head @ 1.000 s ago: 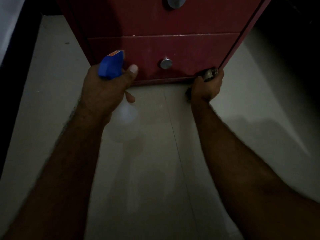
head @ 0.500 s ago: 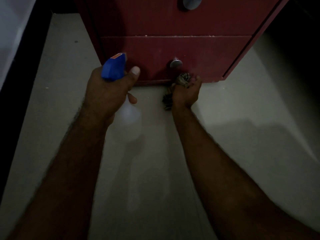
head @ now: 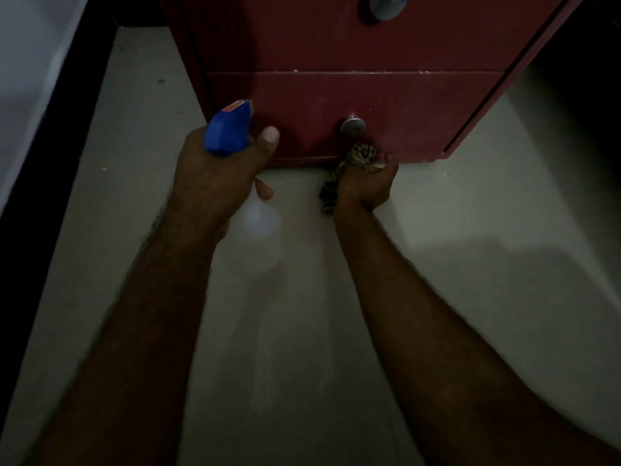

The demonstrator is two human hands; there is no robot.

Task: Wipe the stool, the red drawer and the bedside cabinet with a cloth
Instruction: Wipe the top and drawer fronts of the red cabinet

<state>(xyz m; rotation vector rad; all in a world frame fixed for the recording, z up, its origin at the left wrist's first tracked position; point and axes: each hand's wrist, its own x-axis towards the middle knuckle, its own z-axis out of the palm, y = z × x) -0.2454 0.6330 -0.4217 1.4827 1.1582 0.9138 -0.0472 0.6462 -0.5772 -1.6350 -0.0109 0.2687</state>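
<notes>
One shift: right hand (head: 364, 187), clutching cloth (head: 360, 155), slid left along red drawer (head: 386, 99); left hand (head: 215, 178) still grips spray bottle (head: 228, 132).

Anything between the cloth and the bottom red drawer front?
Nothing visible. The right hand grips the cloth against the bottom drawer at its lower edge, just below the knob. The left hand holds the spray bottle off to the left.

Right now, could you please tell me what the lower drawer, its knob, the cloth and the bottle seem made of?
Lower drawer: probably laminated board, smooth dark red face, dull sheen.
Knob: likely metal, silvery and reflective.
Cloth: soft fabric, striped and bunched.
Bottle: plastic, opaque blue head, translucent whitish body.
</notes>
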